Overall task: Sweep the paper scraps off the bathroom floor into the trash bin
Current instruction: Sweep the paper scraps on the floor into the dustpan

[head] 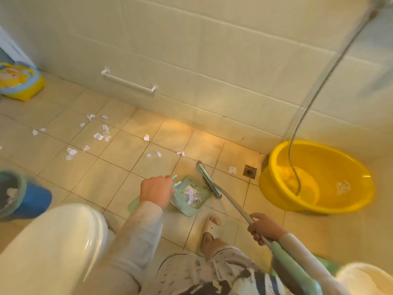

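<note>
My left hand [157, 190] grips the handle of a mint-green dustpan [197, 206] that rests on the tiled floor and holds a small heap of white paper scraps [192, 194]. My right hand [264, 227] is closed around the long handle of a broom [209, 180], whose head lies at the dustpan's right edge. Several more paper scraps [98, 136] lie scattered on the floor to the left, and one scrap [232, 169] sits beside the floor drain. The blue trash bin [35, 199], with paper inside, stands at the far left.
A yellow basin [344, 206] with a shower hose [323, 81] hanging into it stands at the right. A white toilet [53, 243] fills the lower left. A floor drain [249, 171] is near the basin. My slippered foot [210, 226] stands below the dustpan. A yellow-blue item [19, 84] sits at the left wall.
</note>
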Demonstrator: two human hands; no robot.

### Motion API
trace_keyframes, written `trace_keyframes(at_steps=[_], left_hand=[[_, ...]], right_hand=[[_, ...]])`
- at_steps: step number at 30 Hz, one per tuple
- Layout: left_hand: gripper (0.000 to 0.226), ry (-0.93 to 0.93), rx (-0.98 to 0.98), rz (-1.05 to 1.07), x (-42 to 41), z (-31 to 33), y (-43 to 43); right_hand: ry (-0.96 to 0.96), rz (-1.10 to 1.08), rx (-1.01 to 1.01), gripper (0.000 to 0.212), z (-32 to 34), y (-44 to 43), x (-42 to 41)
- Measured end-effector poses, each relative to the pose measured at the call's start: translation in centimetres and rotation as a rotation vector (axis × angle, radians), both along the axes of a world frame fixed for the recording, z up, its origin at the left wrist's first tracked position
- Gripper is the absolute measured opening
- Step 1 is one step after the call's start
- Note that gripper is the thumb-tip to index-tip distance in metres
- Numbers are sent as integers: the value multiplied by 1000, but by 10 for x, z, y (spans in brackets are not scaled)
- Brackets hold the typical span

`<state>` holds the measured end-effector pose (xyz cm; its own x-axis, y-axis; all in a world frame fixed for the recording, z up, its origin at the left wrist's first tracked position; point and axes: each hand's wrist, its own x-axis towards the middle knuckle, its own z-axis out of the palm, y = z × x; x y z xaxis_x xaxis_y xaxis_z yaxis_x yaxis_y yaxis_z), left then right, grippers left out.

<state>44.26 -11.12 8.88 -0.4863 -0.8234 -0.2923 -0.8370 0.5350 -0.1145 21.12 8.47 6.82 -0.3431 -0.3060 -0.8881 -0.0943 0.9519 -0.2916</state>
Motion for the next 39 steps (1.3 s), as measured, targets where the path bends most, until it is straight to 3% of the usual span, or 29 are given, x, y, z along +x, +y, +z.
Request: trace_keyframes(at_steps=[3, 12, 25, 30, 34, 39], left_hand=[[28, -8, 7, -44, -33, -1, -16], [23, -46, 9, -147, -116, 4, -59], [13, -119, 15, -272, -172, 1, -75], [9, -112, 30, -267, -177, 1, -82], [9, -107, 33, -268, -175, 2, -86], [9, -70, 59, -258, -166, 1, -93]], right_hand=[[13, -39, -2, 55, -4, -8, -31], [85, -92, 84, 13, -13, -48, -128], [105, -91, 272, 22, -40, -120, -157], [46, -3, 269, 7, -26, -106, -129], [-11, 96, 237, 44, 2, -86, -122], [-33, 37, 182, 56, 23, -71, -114]])
